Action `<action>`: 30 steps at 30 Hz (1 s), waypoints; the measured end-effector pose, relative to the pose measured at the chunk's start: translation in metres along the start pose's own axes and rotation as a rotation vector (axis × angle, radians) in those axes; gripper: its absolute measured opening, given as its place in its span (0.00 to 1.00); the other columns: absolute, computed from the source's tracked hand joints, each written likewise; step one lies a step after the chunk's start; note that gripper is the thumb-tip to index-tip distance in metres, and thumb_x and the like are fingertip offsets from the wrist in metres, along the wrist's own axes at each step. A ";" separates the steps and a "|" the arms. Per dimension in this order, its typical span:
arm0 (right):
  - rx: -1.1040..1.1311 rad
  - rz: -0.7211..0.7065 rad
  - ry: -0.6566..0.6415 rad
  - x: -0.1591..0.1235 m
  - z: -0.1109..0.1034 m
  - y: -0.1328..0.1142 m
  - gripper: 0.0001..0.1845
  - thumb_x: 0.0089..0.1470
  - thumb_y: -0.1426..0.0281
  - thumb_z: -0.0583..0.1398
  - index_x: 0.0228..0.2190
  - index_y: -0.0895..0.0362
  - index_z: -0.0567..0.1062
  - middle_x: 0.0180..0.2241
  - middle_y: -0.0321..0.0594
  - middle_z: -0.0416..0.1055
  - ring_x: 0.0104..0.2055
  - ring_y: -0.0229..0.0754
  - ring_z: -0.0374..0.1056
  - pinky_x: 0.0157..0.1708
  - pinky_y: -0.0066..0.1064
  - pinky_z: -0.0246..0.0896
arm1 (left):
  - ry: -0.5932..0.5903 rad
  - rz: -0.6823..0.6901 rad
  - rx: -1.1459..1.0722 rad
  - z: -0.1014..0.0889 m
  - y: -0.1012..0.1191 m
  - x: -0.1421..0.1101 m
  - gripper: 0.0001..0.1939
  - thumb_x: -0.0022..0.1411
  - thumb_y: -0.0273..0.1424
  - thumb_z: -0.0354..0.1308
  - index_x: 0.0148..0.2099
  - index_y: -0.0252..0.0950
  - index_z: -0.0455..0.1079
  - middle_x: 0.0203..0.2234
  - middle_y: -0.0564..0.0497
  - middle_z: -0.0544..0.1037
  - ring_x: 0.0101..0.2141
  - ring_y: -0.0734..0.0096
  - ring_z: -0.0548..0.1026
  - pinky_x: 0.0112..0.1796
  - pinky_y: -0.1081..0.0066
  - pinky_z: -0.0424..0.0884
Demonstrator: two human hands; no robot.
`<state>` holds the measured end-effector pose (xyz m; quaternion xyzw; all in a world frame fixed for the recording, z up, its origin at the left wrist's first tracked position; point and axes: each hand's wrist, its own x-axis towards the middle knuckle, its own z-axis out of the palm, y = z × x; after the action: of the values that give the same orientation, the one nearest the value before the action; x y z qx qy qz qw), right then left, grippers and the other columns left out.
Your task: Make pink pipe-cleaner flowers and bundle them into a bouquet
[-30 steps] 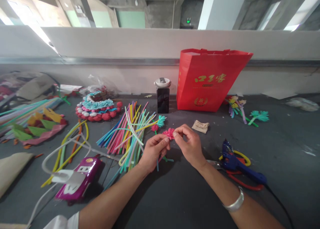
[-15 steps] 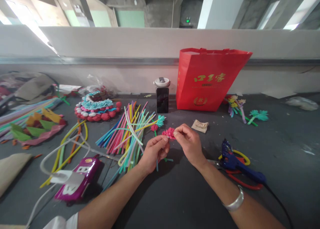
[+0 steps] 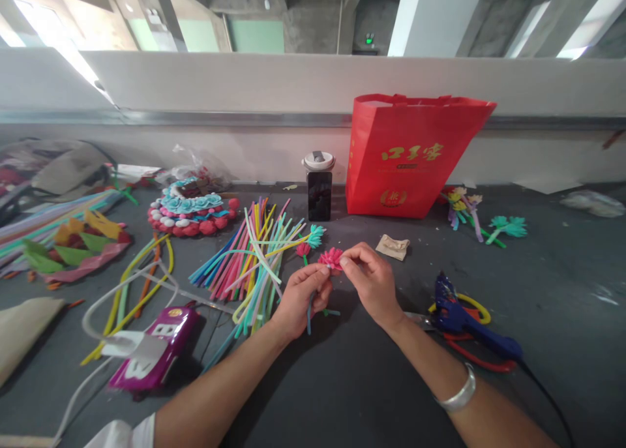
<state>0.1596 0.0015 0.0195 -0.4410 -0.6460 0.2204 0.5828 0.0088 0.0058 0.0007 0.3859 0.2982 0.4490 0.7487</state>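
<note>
Purple power strip (image 3: 159,350) near front left, white plug in it. Blue glue gun (image 3: 452,317) at right, lying over scissors (image 3: 484,360). Left hand (image 3: 300,298) pinches pink flower (image 3: 330,257) at base; right hand (image 3: 372,285) pinches petals at its right edge. Flower between both hands, above dark table (image 3: 362,396). Colourful stems (image 3: 239,255) just left of flower. Beyond: upright phone (image 3: 319,197), red bag (image 3: 411,154) to its right.
</note>
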 end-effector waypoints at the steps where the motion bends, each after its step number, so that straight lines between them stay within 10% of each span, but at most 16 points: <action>1: 0.000 -0.001 -0.003 0.000 0.000 0.000 0.08 0.57 0.72 0.58 0.26 0.55 0.72 0.26 0.34 0.66 0.30 0.38 0.63 0.34 0.31 0.59 | -0.006 -0.006 -0.006 0.000 0.000 0.000 0.14 0.58 0.40 0.63 0.35 0.33 0.70 0.15 0.59 0.63 0.13 0.85 0.53 0.16 0.78 0.44; 30: 0.041 0.001 -0.073 0.002 -0.003 -0.005 0.08 0.58 0.72 0.57 0.27 0.56 0.72 0.26 0.34 0.66 0.29 0.38 0.63 0.33 0.31 0.58 | -0.070 -0.075 -0.058 0.001 0.003 -0.002 0.12 0.59 0.37 0.62 0.32 0.33 0.67 0.17 0.55 0.70 0.12 0.84 0.57 0.14 0.80 0.48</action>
<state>0.1613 -0.0004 0.0251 -0.4209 -0.6619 0.2496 0.5678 0.0074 0.0042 0.0045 0.3683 0.2730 0.4152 0.7858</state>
